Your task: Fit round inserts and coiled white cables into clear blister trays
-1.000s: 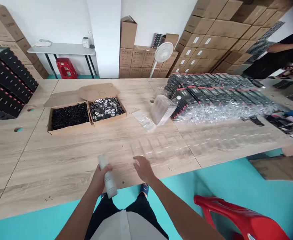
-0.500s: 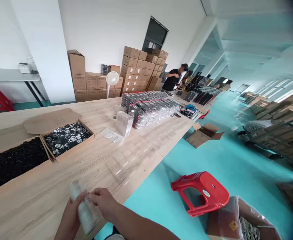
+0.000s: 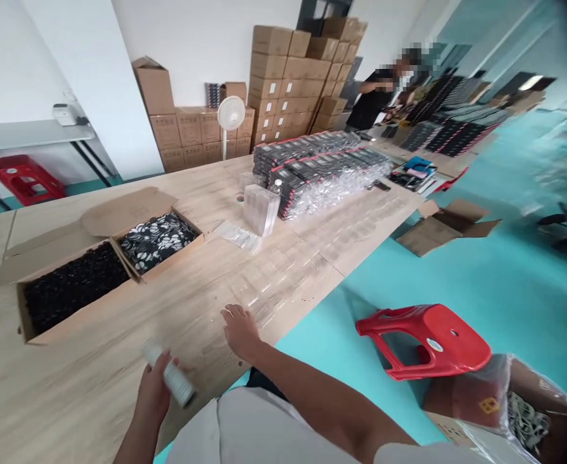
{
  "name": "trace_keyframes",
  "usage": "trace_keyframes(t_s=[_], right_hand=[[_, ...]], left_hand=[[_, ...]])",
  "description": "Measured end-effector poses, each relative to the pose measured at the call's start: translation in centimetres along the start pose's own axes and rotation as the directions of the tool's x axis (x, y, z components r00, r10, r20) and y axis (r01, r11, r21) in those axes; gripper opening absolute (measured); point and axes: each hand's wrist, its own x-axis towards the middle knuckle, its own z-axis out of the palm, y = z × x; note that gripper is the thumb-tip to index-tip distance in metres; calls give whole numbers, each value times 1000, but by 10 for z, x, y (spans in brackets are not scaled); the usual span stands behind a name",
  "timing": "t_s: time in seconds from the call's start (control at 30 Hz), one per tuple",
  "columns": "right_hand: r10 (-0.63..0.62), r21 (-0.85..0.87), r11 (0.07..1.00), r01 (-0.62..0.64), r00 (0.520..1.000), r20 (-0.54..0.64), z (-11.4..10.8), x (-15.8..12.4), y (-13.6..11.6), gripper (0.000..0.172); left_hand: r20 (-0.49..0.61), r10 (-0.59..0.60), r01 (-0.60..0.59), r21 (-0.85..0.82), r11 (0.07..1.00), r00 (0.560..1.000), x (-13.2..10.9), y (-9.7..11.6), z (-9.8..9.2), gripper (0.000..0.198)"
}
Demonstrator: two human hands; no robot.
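Gripping a pale bundle [image 3: 180, 385], the left hand [image 3: 154, 390] is closing its thumb and fingers around the middle, leaving both ends sticking out. The bundle is tilting above the table [image 3: 95, 367], close to the near edge; whether it is touching the surface, I cannot tell. The right hand [image 3: 241, 332] is holding nothing that shows. Its fingers are reaching forward, loosely extended and slightly apart, near the table's near edge and just beside the closest of the clear sheets [image 3: 264, 278]. Contact there is not showing clearly.

Those sheets are lying in rows, running along the near edge toward the table's far right end. Toward the far edge, on the left, two open cardboard boxes are standing side by side: one is holding small black pieces [image 3: 73, 287], the other black-and-white discs [image 3: 160, 238]. Right of them, a flat clear bag [image 3: 238, 236] is lying beside a clear plastic block [image 3: 260, 209]. Beyond, black packs [image 3: 332, 169] are standing in long rows nearer the far edge. On the floor, a red stool [image 3: 457, 341] is standing off the near edge.
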Motion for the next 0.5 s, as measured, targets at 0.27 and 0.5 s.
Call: trace_keyframes(t_s=[0.27,0.5], right_hand=[[-339,-385,784,487,856,391,-19,-9,50,59],[-233,62,972,225,945,227,-36,-2,1,32]], left_hand=[[10,120,-120,21,993,993,0,6,31,40],[56,179,-185,138,973,982,-27,6,74,50]])
